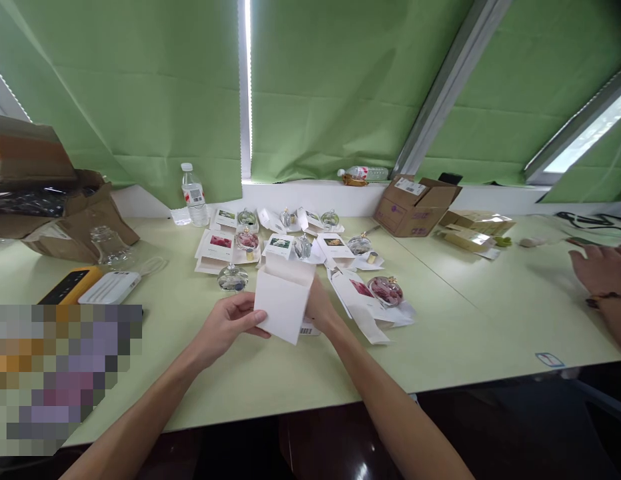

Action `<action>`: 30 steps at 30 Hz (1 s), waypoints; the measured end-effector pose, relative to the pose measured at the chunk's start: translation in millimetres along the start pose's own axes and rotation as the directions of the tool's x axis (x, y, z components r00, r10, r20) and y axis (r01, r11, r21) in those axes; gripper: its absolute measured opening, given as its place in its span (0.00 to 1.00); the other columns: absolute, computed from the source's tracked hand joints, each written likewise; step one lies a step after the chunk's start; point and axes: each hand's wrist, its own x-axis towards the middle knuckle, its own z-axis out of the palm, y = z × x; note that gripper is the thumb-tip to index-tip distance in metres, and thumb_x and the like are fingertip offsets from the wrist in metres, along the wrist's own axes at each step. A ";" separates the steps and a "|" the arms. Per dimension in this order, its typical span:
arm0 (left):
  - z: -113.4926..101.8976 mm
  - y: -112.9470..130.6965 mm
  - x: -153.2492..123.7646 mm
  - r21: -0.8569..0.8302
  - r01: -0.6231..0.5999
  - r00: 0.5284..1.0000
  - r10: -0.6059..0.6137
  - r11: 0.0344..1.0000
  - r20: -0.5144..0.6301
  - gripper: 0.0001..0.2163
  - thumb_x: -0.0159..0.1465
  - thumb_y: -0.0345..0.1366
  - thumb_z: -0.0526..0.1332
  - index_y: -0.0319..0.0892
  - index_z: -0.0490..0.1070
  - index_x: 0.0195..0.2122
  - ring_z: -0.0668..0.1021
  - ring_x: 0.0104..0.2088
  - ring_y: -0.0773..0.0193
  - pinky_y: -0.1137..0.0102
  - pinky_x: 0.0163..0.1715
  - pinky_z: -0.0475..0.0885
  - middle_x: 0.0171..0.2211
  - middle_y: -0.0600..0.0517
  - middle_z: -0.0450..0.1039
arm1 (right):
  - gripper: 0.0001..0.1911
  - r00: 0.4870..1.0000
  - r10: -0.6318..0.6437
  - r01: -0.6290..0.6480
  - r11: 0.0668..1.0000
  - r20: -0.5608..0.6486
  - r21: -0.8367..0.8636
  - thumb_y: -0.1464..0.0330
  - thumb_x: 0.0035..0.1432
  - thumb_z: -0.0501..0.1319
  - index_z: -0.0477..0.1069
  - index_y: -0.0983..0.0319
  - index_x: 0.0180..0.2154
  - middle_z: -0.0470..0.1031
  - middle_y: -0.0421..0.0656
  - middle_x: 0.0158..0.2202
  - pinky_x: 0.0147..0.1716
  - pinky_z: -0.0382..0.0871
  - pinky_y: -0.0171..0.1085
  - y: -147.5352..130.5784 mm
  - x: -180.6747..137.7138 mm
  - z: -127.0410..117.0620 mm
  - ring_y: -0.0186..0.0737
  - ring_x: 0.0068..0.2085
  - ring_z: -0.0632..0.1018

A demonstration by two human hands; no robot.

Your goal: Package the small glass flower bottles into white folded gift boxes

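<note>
The white box (281, 300) is held up between the hands, its flap raised at the top; what is inside, I cannot tell. Just right of the right hand, a flask (385, 291) with dark red filling rests on an opened pack (357, 297); more packs and round flasks spread beyond the fingertips. A clear flask (233, 277) stands just past the left fingers. Farther off to the right sits a carton (413, 207) with raised flaps.

The left hand (235, 320) pinches the box's left side, thumb in front, fingers behind. The right hand (317, 303) is behind the box's right side; its fingers are hidden, so their grip cannot be told.

The surface (470, 340) ends nearer the body than the fingers, and stretches right towards a co-worker's hand (603, 270).
</note>
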 end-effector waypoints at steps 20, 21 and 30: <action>-6.8 -1.3 3.0 -0.111 -0.131 0.975 0.108 0.985 -0.195 0.15 0.62 0.38 0.65 0.43 0.73 0.50 0.80 0.40 0.58 0.62 0.37 0.81 0.48 0.47 0.75 | 0.20 0.998 -0.037 0.020 0.963 0.056 0.270 0.53 0.62 0.57 0.76 0.62 0.31 0.74 0.42 0.29 0.31 0.70 0.36 -5.7 1.1 -4.4 0.36 0.30 0.73; -7.2 -1.0 2.9 -0.105 -0.131 0.974 0.108 0.986 -0.200 0.15 0.62 0.38 0.64 0.43 0.73 0.50 0.80 0.39 0.58 0.62 0.37 0.81 0.48 0.47 0.75 | 0.20 0.997 -0.049 0.031 0.964 0.064 0.262 0.53 0.62 0.57 0.76 0.62 0.31 0.74 0.42 0.29 0.31 0.70 0.36 -6.5 0.6 -4.4 0.36 0.30 0.73; -6.7 -1.9 3.0 -0.055 -0.103 0.967 0.087 0.993 -0.239 0.21 0.61 0.39 0.65 0.42 0.66 0.55 0.81 0.39 0.55 0.59 0.38 0.81 0.44 0.45 0.78 | 0.17 0.995 -0.051 0.032 0.979 0.088 0.200 0.57 0.53 0.67 0.76 0.61 0.41 0.79 0.44 0.37 0.37 0.72 0.40 -4.5 -1.9 0.3 0.44 0.38 0.78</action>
